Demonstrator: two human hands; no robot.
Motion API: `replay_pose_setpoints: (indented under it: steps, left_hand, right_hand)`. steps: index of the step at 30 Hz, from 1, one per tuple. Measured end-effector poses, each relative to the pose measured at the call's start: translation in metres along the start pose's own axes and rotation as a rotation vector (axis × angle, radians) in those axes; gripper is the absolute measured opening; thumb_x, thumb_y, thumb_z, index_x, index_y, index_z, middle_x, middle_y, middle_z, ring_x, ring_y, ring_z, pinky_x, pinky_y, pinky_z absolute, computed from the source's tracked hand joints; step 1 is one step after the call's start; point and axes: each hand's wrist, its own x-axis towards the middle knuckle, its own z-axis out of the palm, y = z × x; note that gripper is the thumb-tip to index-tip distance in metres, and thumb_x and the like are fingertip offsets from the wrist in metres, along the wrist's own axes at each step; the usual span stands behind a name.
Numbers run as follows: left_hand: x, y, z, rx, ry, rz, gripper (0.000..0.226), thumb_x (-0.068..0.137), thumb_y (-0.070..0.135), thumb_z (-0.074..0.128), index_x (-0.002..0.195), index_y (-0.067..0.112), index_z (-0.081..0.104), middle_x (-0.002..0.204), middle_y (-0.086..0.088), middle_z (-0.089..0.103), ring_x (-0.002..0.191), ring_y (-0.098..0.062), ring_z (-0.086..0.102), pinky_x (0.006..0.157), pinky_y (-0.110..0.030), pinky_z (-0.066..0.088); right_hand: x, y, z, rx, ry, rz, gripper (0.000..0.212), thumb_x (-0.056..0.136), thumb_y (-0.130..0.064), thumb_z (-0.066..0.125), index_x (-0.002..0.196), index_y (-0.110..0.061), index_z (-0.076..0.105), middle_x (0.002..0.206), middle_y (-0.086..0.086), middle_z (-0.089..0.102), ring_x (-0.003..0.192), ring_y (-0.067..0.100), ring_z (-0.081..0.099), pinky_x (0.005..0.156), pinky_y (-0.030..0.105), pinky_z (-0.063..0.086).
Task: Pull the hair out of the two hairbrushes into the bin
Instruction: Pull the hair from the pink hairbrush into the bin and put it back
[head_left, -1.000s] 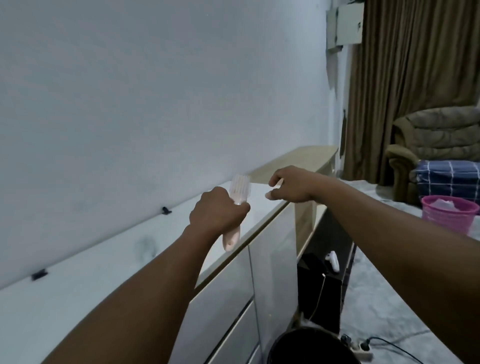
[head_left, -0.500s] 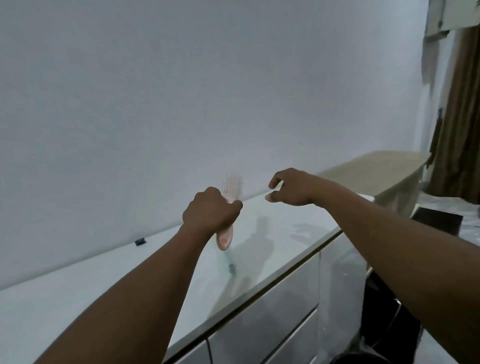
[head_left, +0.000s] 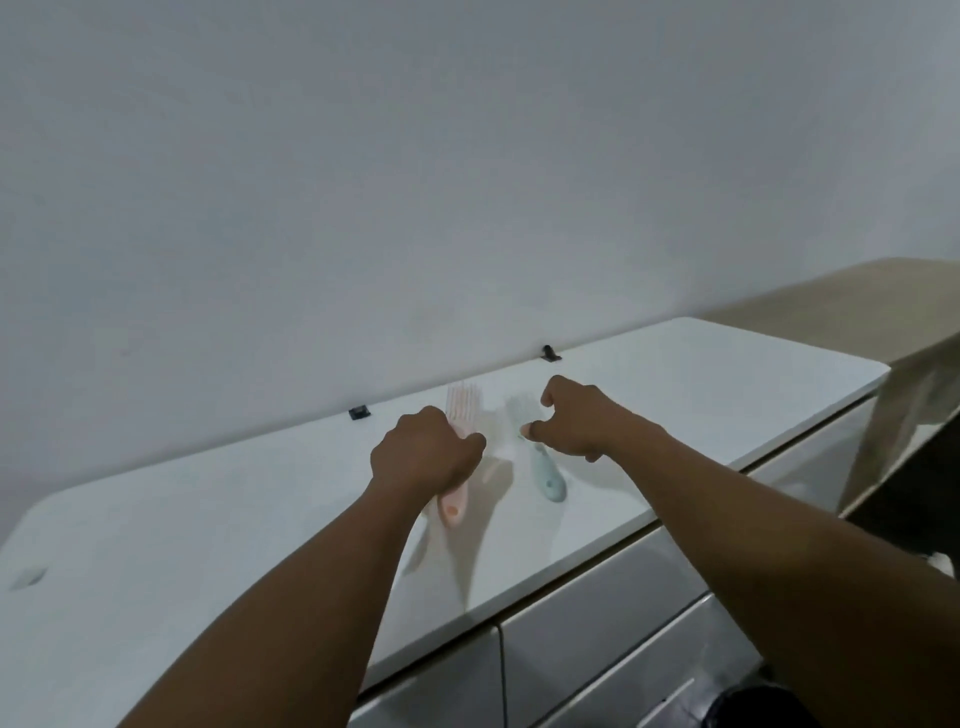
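Observation:
My left hand is shut around the handle of a pink hairbrush, whose pale bristles point up and away from me. The handle's end sticks out below my fist. A pale green hairbrush lies flat on the white cabinet top, just right of the pink one. My right hand hovers over the green brush's head with fingers curled, thumb and forefinger close together, and nothing visible between them. The dark rim of a bin shows at the bottom right, on the floor.
Two small black clips sit where the cabinet top meets the white wall. Grey drawer fronts run below the front edge. A wooden desk adjoins on the right.
The view has swung left along the cabinet, bringing the green brush into sight under my right hand. Both hands have dropped closer to the top, and the left still grips the pink brush.

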Motion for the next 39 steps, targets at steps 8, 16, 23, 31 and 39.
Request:
replay_pose_setpoints:
  steps: [8, 16, 23, 31, 39]
  left_hand:
    - [-0.002, -0.011, 0.021, 0.037, -0.054, -0.014, 0.033, 0.082, 0.05, 0.055, 0.094, 0.02, 0.052, 0.082, 0.004, 0.051, 0.081, -0.024, 0.056, 0.07, -0.032, 0.041]
    - [-0.004, -0.01, 0.017, 0.021, -0.104, 0.004, 0.033, 0.081, 0.049, 0.058, 0.092, 0.019, 0.051, 0.076, 0.005, 0.046, 0.081, -0.024, 0.054, 0.067, -0.03, 0.04]
    - [-0.004, -0.027, 0.013, -0.064, -0.014, -0.014, 0.027, 0.082, 0.042, 0.06, 0.085, 0.016, 0.052, 0.078, 0.003, 0.05, 0.078, -0.025, 0.056, 0.063, -0.029, 0.041]
    - [0.01, -0.056, -0.001, -0.039, 0.053, -0.109, 0.026, 0.082, 0.041, 0.059, 0.09, 0.017, 0.052, 0.073, 0.006, 0.044, 0.079, -0.025, 0.054, 0.068, -0.03, 0.041]
    - [0.012, -0.067, 0.007, -0.04, 0.04, -0.172, 0.031, 0.082, 0.044, 0.058, 0.095, 0.017, 0.053, 0.092, -0.002, 0.057, 0.081, -0.025, 0.055, 0.068, -0.03, 0.043]
  right_hand:
    - [0.014, 0.009, 0.045, -0.068, 0.104, 0.013, 0.052, 0.089, -0.044, 0.062, 0.128, -0.015, 0.044, 0.124, 0.01, 0.06, 0.109, 0.031, 0.062, 0.08, 0.035, 0.045]
    - [0.017, 0.008, 0.057, -0.126, 0.182, -0.008, 0.039, 0.091, -0.031, 0.054, 0.125, -0.013, 0.048, 0.122, 0.01, 0.06, 0.108, 0.034, 0.062, 0.077, 0.033, 0.042]
    - [0.017, -0.007, 0.063, -0.07, 0.215, -0.053, 0.043, 0.089, -0.035, 0.056, 0.126, -0.014, 0.049, 0.125, 0.01, 0.059, 0.112, 0.033, 0.059, 0.08, 0.034, 0.041]
    - [0.029, -0.051, 0.079, -0.054, 0.195, -0.184, 0.04, 0.087, -0.035, 0.057, 0.122, -0.016, 0.051, 0.119, 0.007, 0.062, 0.105, 0.033, 0.06, 0.077, 0.035, 0.043]
    - [0.03, -0.053, 0.105, -0.087, 0.159, -0.236, 0.039, 0.089, -0.037, 0.056, 0.123, -0.018, 0.049, 0.117, 0.007, 0.062, 0.104, 0.032, 0.061, 0.081, 0.036, 0.046]
